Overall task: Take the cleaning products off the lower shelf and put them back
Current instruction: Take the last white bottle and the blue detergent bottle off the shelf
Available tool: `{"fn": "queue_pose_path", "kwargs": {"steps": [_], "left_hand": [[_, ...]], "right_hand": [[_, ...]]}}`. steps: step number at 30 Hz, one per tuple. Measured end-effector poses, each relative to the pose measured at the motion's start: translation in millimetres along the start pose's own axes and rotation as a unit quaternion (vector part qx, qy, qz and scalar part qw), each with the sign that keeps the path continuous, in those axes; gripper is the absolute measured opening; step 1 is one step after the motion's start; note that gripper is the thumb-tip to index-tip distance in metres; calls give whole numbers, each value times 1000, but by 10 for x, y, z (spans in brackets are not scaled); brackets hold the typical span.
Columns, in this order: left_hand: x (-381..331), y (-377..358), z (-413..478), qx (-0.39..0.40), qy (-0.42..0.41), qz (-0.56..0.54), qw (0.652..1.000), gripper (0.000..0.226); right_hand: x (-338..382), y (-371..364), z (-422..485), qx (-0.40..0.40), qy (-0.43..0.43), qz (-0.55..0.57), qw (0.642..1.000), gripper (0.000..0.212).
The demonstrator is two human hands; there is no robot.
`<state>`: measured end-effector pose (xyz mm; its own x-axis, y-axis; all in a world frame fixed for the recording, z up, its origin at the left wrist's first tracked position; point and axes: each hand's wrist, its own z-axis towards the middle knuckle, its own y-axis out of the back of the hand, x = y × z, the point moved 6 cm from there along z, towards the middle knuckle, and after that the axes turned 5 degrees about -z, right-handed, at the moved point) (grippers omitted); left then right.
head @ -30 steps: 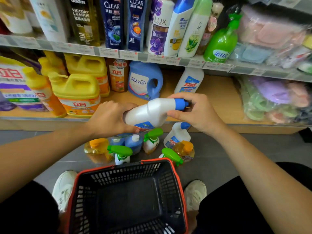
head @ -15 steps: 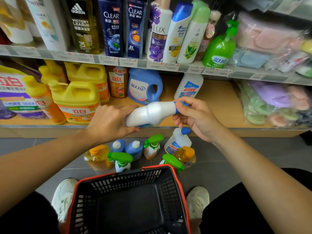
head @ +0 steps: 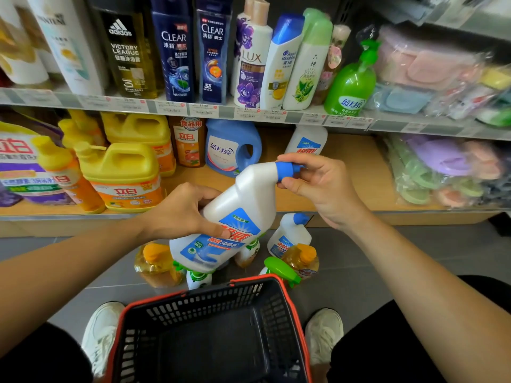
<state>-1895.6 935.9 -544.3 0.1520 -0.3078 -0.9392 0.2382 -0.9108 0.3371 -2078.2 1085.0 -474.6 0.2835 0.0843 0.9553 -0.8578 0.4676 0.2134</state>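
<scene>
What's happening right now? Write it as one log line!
left hand: holds white bottle | right hand: pinches blue cap | bottle: tilted, off the shelf

Yellow jugs, blue jug on lower shelf; small bottles on floor
</scene>
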Motion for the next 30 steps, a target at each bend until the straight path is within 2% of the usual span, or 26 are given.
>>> {"fn": "queue_pose_path", "kwargs": {"steps": [5, 11, 15, 20, 23, 25, 26, 28, 30], "left_hand": [[18, -57, 13, 35, 7, -49, 998, 44], [27, -62, 11, 13, -4, -29, 999, 47], [21, -25, 12, 1, -3, -32, 999, 48], [27, -28, 14, -3, 8, -68, 998, 45], [17, -25, 8, -21, 12, -102, 994, 42], [7, -15, 7, -41, 25, -148, 988, 41], [-3, -6, 9, -51, 29, -170, 984, 44], [-29, 28, 14, -71, 29, -201, 977, 47], [-54, 56, 23, -83, 21, -235, 968, 45]], "right_hand": [[3, 37, -1, -19, -15, -1, 1000, 34], [-58, 53, -11, -42, -36, 28, 998, 20], [-130, 73, -4, -78, -72, 98, 990, 25], [-108, 55, 6, -81, -61, 144, 984, 30], [-143, 76, -6, -83, -71, 83, 991, 33], [-228, 31, -24, -42, -105, -16, 993, 36], [-288, -33, -40, 3, -129, -47, 991, 38], [-415, -208, -101, 106, -165, -79, 977, 45], [-530, -378, -197, 164, -195, -78, 964, 51]]}}
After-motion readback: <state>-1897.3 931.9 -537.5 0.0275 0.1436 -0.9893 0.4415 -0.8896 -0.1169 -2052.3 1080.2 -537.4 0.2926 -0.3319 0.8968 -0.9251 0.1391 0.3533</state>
